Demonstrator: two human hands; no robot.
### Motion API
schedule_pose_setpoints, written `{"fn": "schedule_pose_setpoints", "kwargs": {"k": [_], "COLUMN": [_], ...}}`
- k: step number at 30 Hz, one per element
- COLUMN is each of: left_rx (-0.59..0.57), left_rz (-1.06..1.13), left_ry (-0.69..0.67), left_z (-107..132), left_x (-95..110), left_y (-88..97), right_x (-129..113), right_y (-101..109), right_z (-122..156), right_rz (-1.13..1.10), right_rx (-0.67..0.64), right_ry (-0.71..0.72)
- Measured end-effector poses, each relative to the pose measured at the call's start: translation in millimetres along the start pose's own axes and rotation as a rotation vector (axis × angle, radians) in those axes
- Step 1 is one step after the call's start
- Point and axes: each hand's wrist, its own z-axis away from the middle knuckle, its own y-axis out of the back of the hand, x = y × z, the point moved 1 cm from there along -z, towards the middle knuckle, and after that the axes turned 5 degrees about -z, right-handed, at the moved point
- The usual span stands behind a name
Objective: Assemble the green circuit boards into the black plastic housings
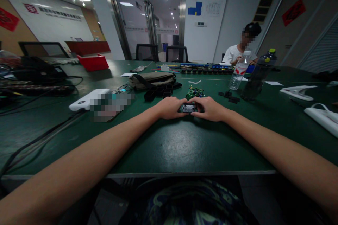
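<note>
Between my two hands is a small black rectangular module (188, 108) with a pale grey face, held just over the green table. My left hand (171, 108) pinches its left end with thumb and fingers. At the right end, my right hand (210, 109) grips it the same way, fingers curled over the top and thumb below. Right behind my hands lies a pile of green circuit boards (194, 92). Several small black plastic parts (229, 96) are scattered to the right of the pile. Black plastic housings (158, 93) lie to the left.
A grey-brown pouch (153, 80) lies behind the housings. A white power bank (89, 100) with cables is at left, near a red bin (93, 62). A clear water bottle (239, 72) and a dark bottle (258, 77) stand at right. Across the green table (182, 147) sits another person (241, 47).
</note>
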Motion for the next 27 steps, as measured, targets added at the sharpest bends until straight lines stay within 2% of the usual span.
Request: {"fn": "schedule_pose_setpoints", "kwargs": {"k": [27], "left_rx": [0.002], "left_rz": [0.001], "left_ry": [0.007], "left_z": [0.3], "left_x": [0.1], "left_y": [0.4], "right_x": [-0.9], "right_y": [1.1], "right_z": [0.0], "right_rz": [0.014], "right_rx": [0.030], "right_ry": [0.016]}}
